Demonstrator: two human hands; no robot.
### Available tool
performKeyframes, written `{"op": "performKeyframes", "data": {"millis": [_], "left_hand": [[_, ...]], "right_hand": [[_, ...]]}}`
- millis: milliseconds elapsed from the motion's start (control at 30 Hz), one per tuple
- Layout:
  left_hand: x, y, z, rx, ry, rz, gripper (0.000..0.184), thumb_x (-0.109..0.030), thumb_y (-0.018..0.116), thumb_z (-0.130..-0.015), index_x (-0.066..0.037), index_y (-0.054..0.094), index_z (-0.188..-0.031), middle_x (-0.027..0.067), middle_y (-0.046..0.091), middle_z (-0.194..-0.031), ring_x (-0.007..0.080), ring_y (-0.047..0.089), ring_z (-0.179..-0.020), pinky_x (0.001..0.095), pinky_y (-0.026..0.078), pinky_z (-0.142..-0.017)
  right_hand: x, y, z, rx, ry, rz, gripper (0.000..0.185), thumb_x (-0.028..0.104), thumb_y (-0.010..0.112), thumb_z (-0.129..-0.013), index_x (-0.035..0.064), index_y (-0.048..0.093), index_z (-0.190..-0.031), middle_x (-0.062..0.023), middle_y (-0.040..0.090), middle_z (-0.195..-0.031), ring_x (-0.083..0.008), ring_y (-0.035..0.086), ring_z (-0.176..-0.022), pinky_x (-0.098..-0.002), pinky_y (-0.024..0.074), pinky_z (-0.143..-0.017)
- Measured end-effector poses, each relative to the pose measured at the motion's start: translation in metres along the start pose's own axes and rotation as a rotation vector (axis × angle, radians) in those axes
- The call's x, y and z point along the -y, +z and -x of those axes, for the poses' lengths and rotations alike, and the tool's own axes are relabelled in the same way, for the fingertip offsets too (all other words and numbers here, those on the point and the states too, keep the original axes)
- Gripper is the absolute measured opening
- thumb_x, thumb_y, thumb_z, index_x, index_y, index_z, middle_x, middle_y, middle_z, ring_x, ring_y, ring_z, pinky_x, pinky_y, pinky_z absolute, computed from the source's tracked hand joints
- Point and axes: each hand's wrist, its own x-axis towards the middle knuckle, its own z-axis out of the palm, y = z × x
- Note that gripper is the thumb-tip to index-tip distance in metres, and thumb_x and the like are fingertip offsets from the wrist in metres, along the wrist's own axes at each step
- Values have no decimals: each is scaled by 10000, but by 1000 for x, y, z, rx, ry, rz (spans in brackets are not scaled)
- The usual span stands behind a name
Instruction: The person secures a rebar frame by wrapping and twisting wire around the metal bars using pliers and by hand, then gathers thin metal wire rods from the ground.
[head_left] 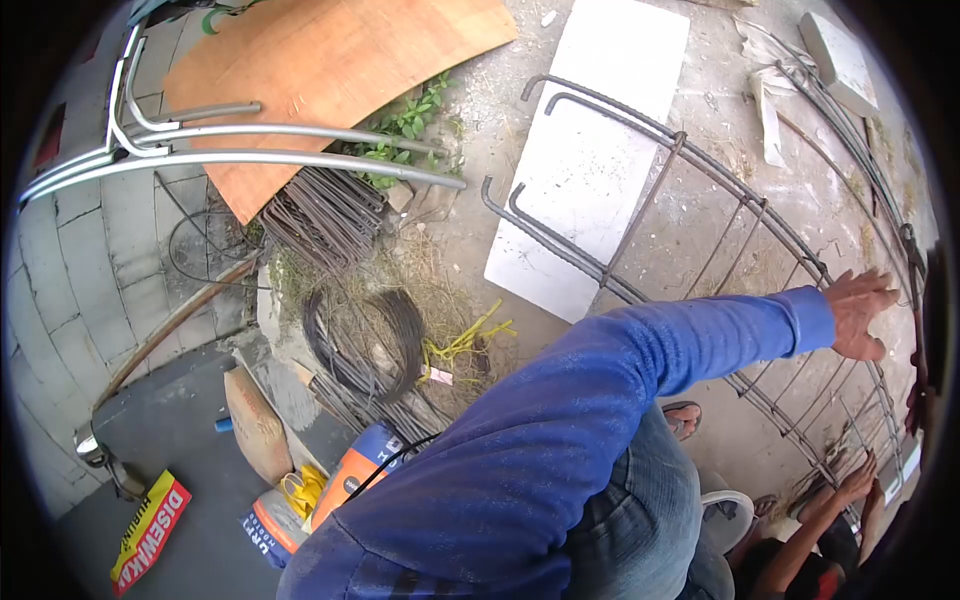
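My left hand (860,312), at the end of a blue sleeve, reaches across to the right with its fingers spread. It is over or against the upper bars of a long steel rebar cage (740,190); contact is unclear. The cage has hooked ends and thin cross ties, and curves down to the lower right. Its hooked ends lie over a white board (590,130) on the ground. My right hand is out of view.
A co-worker's hands (855,482) are at the cage's lower right. Plywood (330,70), silver tubes (300,160), a wire coil (400,345) and cement bags (355,465) lie to the left. More long bars (850,130) and a white block (838,62) are at upper right.
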Motion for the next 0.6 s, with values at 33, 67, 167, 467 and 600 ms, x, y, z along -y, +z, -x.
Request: {"op": "performKeyframes", "data": {"millis": [33,67,167,467,600], "left_hand": [[-15,-10,-3,27,-22,102,630,-394,677,-826,41,619,-1278,237,596,-1356,432,463,-1353,582,373,-1080],[-31,-20,-5,51,-47,204,554,-376,665,-857,45,649,-1215,251,607,-1322,431,451,-1362,591,371,-1077],[-90,-121,26,15,-138,397,348,-268,605,-943,64,690,-882,227,700,-929,406,633,-1062,550,491,-892],[-183,-290,187,-566,-124,-36,490,-386,529,-1061,20,712,-858,133,582,-595,188,564,-558,389,442,-542],[-165,-357,290,-923,-443,234,487,-433,458,-1102,-41,649,-886,-49,387,-576,54,356,-533,273,327,-491]], "right_hand": [[-2,10,3,-75,-15,-62,333,282,615,-997,-33,690,-1076,-36,558,-606,-136,545,-465,-282,432,-427],[-1,18,6,-140,-33,-117,329,282,611,-1003,-27,686,-1091,-24,543,-604,-128,529,-464,-277,420,-429],[18,40,18,-261,-92,-255,321,281,602,-1023,-10,674,-1138,11,500,-600,-102,481,-460,-262,383,-434],[130,155,167,-13,-848,299,622,-129,474,-912,49,485,-1507,-264,647,-1304,-356,634,-1213,-431,460,-1047],[121,208,204,559,-626,-207,560,-73,632,-882,26,566,-1429,-161,704,-1238,-176,623,-1128,-330,477,-993]]}}
